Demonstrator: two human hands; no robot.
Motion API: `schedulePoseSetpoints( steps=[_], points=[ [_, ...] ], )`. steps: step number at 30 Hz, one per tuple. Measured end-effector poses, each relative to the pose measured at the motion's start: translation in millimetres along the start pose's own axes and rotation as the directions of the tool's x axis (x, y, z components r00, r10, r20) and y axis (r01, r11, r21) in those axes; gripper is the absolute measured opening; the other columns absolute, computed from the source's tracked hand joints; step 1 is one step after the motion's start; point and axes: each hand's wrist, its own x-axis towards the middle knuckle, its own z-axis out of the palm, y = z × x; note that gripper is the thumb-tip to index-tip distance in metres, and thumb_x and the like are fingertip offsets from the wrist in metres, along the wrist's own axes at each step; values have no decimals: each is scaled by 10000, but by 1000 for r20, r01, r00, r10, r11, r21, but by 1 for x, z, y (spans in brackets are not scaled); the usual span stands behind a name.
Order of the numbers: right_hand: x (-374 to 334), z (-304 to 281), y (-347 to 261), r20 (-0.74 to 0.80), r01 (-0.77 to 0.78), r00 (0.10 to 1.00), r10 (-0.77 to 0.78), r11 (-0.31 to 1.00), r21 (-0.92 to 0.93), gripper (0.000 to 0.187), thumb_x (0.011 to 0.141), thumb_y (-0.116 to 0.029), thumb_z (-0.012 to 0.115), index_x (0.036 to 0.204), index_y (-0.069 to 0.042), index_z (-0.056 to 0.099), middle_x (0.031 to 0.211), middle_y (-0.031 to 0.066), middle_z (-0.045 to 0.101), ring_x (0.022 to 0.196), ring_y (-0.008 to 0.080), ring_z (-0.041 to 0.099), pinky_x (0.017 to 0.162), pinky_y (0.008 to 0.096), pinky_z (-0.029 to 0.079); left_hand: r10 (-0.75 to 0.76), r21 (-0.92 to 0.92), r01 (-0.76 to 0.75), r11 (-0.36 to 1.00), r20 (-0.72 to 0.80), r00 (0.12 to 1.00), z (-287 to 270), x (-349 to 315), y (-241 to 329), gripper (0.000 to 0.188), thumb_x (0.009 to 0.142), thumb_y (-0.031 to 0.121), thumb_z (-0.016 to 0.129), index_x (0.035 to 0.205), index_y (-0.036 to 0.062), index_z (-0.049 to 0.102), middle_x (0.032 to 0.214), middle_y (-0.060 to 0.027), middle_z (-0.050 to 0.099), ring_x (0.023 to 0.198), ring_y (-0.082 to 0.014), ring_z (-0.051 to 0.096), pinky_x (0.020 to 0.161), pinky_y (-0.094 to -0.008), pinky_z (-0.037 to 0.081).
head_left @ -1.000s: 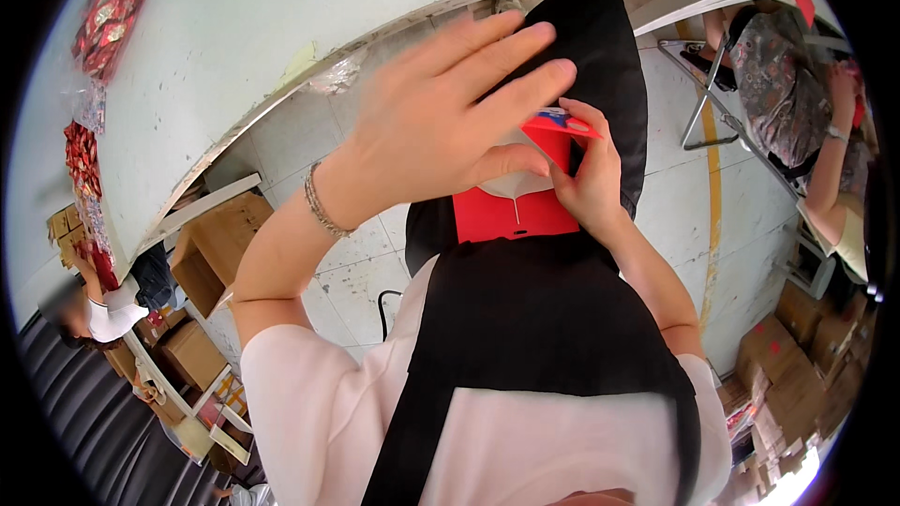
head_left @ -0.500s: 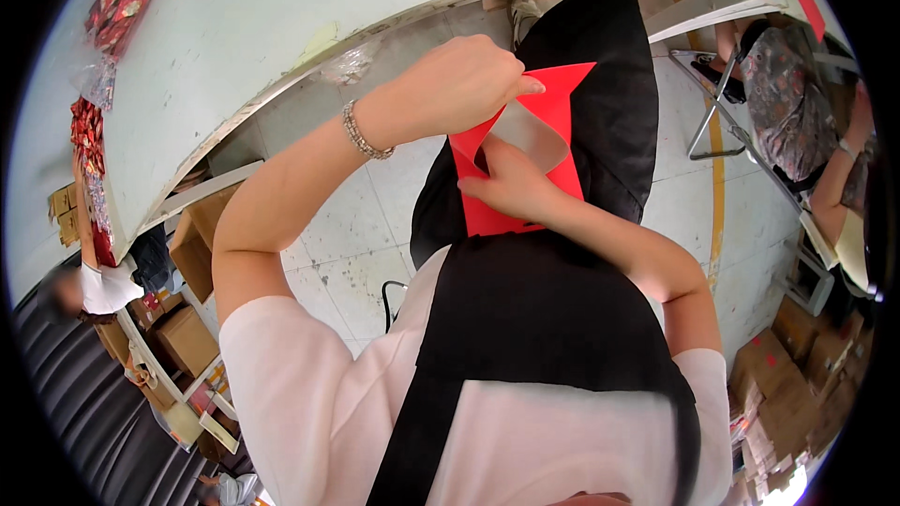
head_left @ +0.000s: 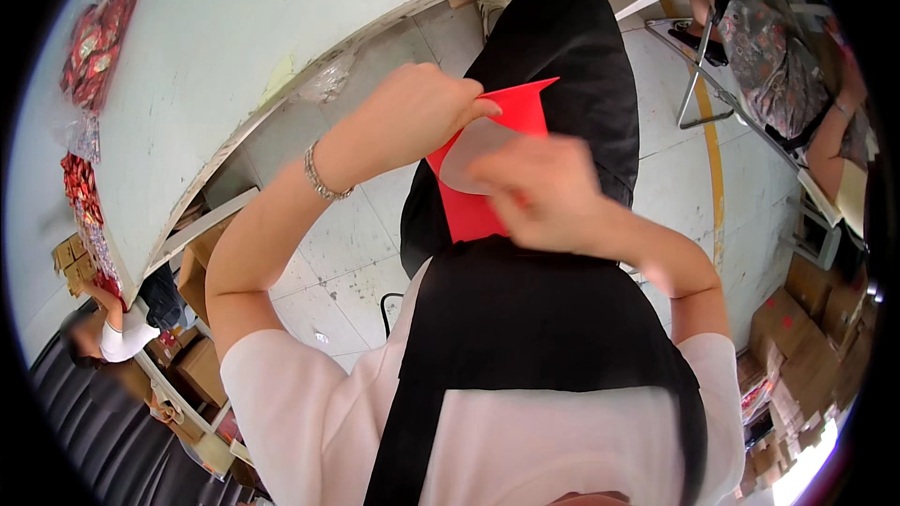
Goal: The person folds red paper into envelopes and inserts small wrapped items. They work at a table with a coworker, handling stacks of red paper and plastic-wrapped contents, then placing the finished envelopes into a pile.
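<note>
A red paper bag [head_left: 472, 216] with a pale inside [head_left: 462, 161] rests over my lap, its mouth spread. At the upper edge my left hand [head_left: 422, 117] is closed, pinching the red paper between thumb and fingers. A beaded bracelet [head_left: 322, 174] circles that wrist. My right hand [head_left: 548, 192] hovers over the bag's mouth and right side, its fingers partly curled but smeared by motion. Whether it grips anything cannot be made out. The black apron [head_left: 553, 328] spreads beneath the bag.
A pale table [head_left: 309, 9] curves along the far left, with red packets in clear plastic [head_left: 103, 42] on it. Another person [head_left: 127, 337] stands at the left; a seated person in patterned cloth [head_left: 773, 56] is at the right. Cardboard boxes [head_left: 792, 337] are piled at lower right.
My right hand has come out of the bag's mouth and moved up over its right side. My left hand and the bag have shifted slightly left in view.
</note>
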Motion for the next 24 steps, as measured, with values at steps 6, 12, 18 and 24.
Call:
schedulePoseSetpoints(
  steps=[6, 12, 18, 24],
  points=[
    [19, -34, 65, -106, 89, 989, -107, 982, -166, 203, 914, -247, 549, 898, -56, 619, 726, 137, 622, 703, 347, 601, 614, 423, 469, 180, 202, -124, 971, -286, 941, 9, 3, 23, 167, 829, 199, 665, 844, 35, 634, 730, -121, 638, 628, -282, 623, 552, -352, 504],
    [26, -57, 68, -82, -56, 995, 51, 997, -50, 285, 948, -268, 488, 830, -31, 596, 649, 181, 556, 664, 369, 564, 593, 434, 440, -303, -618, 93, 780, -245, 921, 52, -31, 78, 397, 773, 50, 727, 1122, 9, 543, 1101, -129, 606, 1023, -264, 614, 862, -340, 522],
    [31, -60, 61, -56, -43, 998, 42, 999, -10, 301, 952, -248, 484, 787, -1, 533, 622, 193, 471, 602, 360, 488, 556, 400, 387, -432, -882, 414, 227, 290, 854, 101, -3, 73, 434, 780, 47, 676, 1160, -25, 481, 1148, -101, 557, 1079, -184, 556, 860, -320, 472],
    [29, -57, 61, -50, -60, 997, 60, 998, -4, 305, 950, -245, 486, 782, 5, 532, 625, 192, 478, 596, 346, 488, 569, 394, 395, -425, -752, 508, 420, 331, 842, 120, 17, 68, 341, 758, 7, 650, 1073, -43, 531, 959, -87, 620, 898, -177, 608, 794, -320, 482]
  ],
)
